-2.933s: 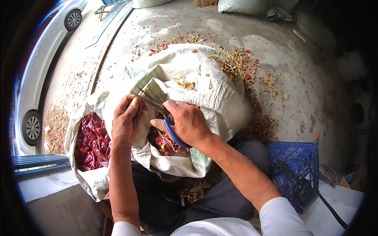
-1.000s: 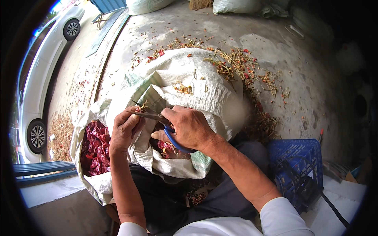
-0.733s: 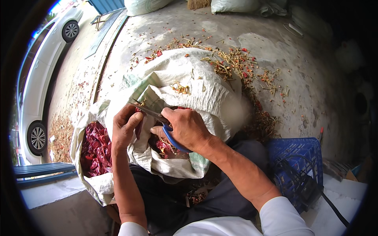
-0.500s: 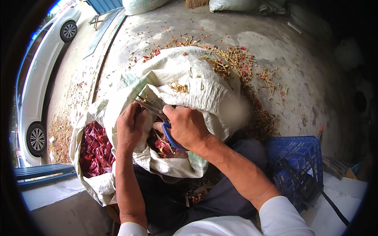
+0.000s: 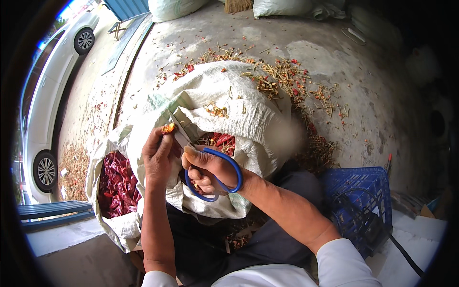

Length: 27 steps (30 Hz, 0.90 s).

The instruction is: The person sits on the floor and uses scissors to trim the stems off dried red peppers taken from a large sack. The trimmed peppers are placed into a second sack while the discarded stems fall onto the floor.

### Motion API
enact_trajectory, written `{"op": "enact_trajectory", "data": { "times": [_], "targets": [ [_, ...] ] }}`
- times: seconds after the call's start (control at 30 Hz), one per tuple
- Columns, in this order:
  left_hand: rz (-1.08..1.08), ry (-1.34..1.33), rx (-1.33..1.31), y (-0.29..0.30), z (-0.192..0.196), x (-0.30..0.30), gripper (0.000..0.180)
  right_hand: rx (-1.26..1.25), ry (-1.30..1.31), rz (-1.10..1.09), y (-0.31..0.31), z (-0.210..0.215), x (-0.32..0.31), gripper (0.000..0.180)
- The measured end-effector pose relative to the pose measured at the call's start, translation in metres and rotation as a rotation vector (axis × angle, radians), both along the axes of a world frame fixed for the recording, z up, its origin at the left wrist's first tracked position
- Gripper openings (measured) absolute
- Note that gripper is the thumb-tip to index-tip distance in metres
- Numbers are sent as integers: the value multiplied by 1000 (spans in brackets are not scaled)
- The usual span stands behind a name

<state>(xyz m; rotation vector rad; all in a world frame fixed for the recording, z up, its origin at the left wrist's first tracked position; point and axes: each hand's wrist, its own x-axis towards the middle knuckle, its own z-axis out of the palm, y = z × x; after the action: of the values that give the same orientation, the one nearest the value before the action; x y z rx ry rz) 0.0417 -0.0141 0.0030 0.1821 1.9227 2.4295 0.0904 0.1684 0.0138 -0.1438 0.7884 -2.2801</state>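
Observation:
In my left hand (image 5: 159, 157) a dried red chili is pinched between thumb and fingers, and its orange-yellow end (image 5: 169, 128) sticks up past the fingertips. The fingers cover most of the pod. My right hand (image 5: 208, 166) is closed round blue-handled scissors (image 5: 237, 173), whose blades point up and left beside that end. Below both hands lies an open white woven sack (image 5: 258, 119), with dried red chilies (image 5: 222, 142) in its mouth. A second white sack (image 5: 93, 191) at the left holds dark red chili pods (image 5: 117, 186).
Cut stems and chili bits (image 5: 287, 74) are scattered over the concrete floor beyond the sack. A blue plastic crate (image 5: 354, 179) with a black cable stands at my right. Full white sacks (image 5: 282, 7) lie at the back, and a white car (image 5: 48, 103) is parked at the left.
My right hand has drawn back and turned, so the scissors' handles now show fully. My left hand has turned, bringing the orange chili end into view.

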Motion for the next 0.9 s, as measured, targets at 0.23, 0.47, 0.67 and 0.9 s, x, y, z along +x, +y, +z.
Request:
{"op": "enact_trajectory", "data": {
  "times": [0.23, 0.47, 0.67, 0.9],
  "targets": [
    [-70, -113, 118, -14, -8, -1, 15, -185, 230, -617, 66, 12, -46, 49],
    [42, -293, -704, 10, -7, -21, 20, 91, -74, -855, 77, 9, -48, 51],
    [-216, 227, -1556, 12, -81, -34, 25, 268, 42, -829, 69, 12, -46, 48],
    [-506, 145, -1706, 15, -116, -38, 26, 246, 4, -873, 60, 0, -58, 53]
  ]
}}
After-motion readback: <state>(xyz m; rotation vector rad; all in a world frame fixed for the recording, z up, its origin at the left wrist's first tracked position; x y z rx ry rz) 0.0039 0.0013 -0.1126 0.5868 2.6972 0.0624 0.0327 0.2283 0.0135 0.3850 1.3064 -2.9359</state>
